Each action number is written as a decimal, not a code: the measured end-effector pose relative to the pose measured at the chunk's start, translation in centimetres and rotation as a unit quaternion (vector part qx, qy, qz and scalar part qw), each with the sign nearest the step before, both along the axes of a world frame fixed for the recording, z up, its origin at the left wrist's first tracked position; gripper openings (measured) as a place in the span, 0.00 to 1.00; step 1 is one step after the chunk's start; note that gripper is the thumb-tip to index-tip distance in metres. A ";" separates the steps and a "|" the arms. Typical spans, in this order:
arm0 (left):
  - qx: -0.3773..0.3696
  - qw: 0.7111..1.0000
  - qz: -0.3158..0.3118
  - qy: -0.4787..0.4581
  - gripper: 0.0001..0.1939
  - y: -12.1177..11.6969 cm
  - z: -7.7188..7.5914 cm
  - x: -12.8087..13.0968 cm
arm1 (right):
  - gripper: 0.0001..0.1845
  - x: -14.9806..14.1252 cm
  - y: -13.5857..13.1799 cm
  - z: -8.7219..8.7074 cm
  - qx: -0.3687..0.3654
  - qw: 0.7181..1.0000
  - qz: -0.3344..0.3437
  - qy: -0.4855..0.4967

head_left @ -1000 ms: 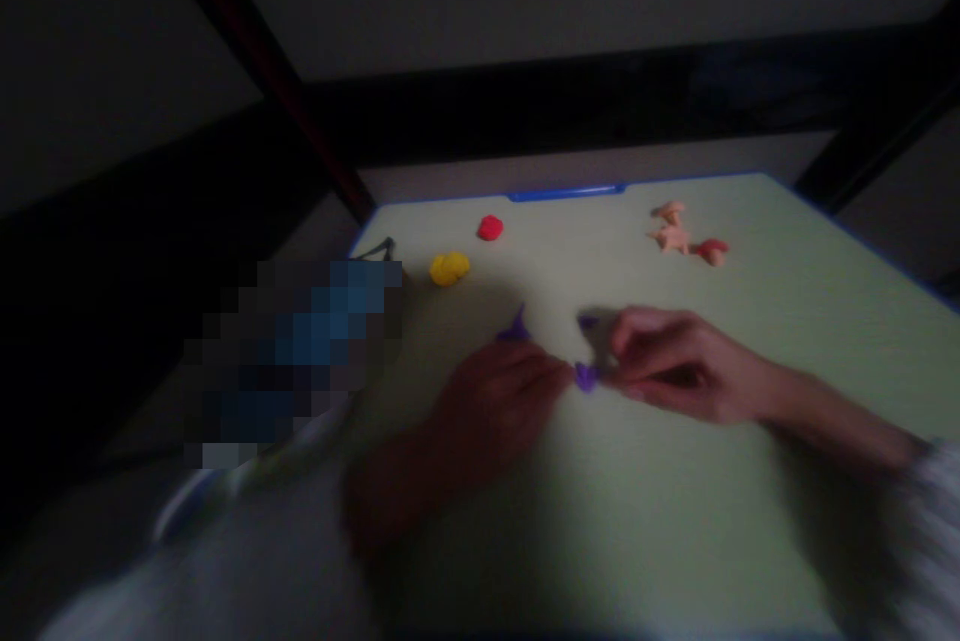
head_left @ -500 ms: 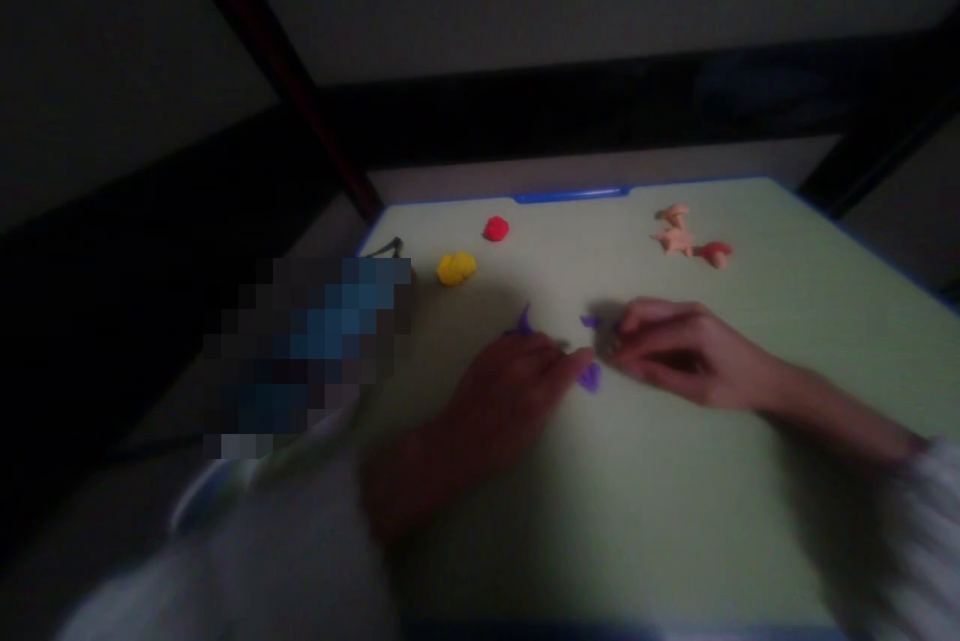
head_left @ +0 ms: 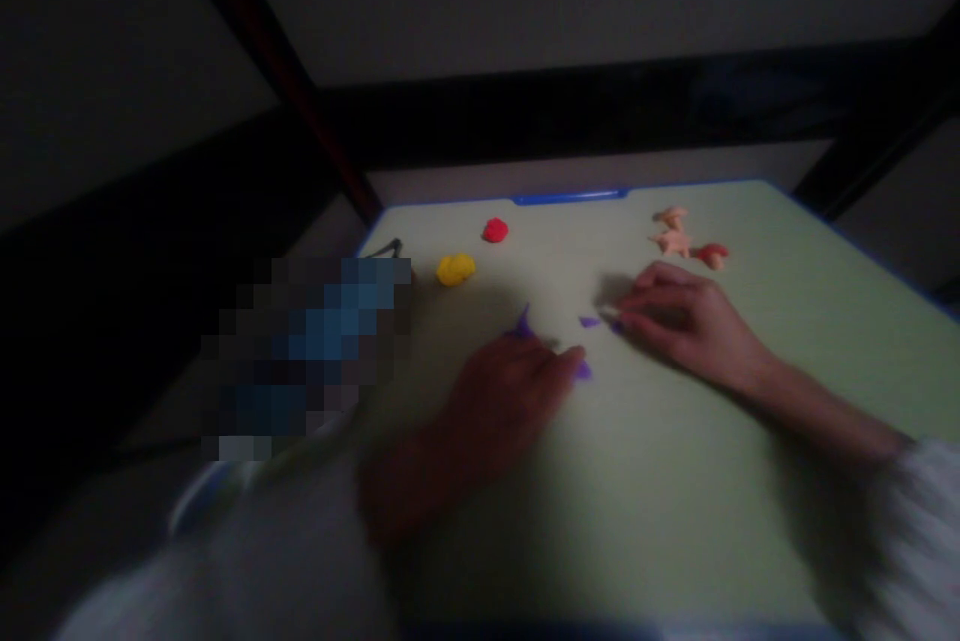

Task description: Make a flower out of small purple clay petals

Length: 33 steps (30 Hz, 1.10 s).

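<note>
Near the middle of the frame, I see the left hand (head_left: 510, 391) curled on the table (head_left: 637, 521). A purple lump (head_left: 583, 371) peeks out by its thumb, and a purple spike (head_left: 523, 323) sticks up behind it. I can't tell if it grips either one. To the right, the right hand (head_left: 701, 333) has its fingertips nearly together at a purple bit (head_left: 616, 327); I can't tell if it's held. A purple scrap (head_left: 589, 321) lies just left.

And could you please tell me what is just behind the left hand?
A purple, pointed clay-like piece shows behind the left hand; any lower part is covered, so unseen.
</note>
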<state>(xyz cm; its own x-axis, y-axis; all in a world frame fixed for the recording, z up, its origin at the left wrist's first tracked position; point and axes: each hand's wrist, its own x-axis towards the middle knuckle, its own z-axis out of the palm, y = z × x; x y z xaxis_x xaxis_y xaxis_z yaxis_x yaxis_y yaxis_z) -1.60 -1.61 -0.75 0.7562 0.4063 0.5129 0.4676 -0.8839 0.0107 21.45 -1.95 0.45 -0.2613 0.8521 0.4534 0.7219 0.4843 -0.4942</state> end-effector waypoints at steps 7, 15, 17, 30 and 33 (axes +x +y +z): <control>0.024 0.996 -0.031 -0.078 0.07 -0.3 0.3 -0.3 | 0.13 -0.8 0.4 -0.8 -0.012 0.997 0.002 -0.072; -0.130 0.958 -0.040 -0.251 0.09 -0.7 0.5 -0.1 | 0.07 -2.2 -0.2 -0.4 -0.032 0.998 0.007 0.059; -0.184 0.943 -0.032 -0.276 0.11 -0.8 0.9 -0.1 | 0.08 -3.0 -1.1 0.6 -0.095 0.979 0.040 0.179; -0.413 0.840 -0.072 -0.345 0.11 -0.4 1.3 -0.6 | 0.11 -6.7 -2.3 1.0 -0.284 0.841 0.158 0.432; -0.456 0.808 -0.081 -0.365 0.10 -0.7 1.1 -0.4 | 0.13 -7.0 -2.5 0.4 -0.264 0.842 0.168 0.439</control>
<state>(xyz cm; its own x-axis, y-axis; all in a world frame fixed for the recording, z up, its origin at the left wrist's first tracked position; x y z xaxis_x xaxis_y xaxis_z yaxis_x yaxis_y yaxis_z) -2.02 -2.30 0.39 0.4688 0.7926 0.3899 -0.0784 -0.4023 0.9121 14.43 -4.42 0.83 -0.2901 0.9402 0.1784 -0.1686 0.1333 -0.9766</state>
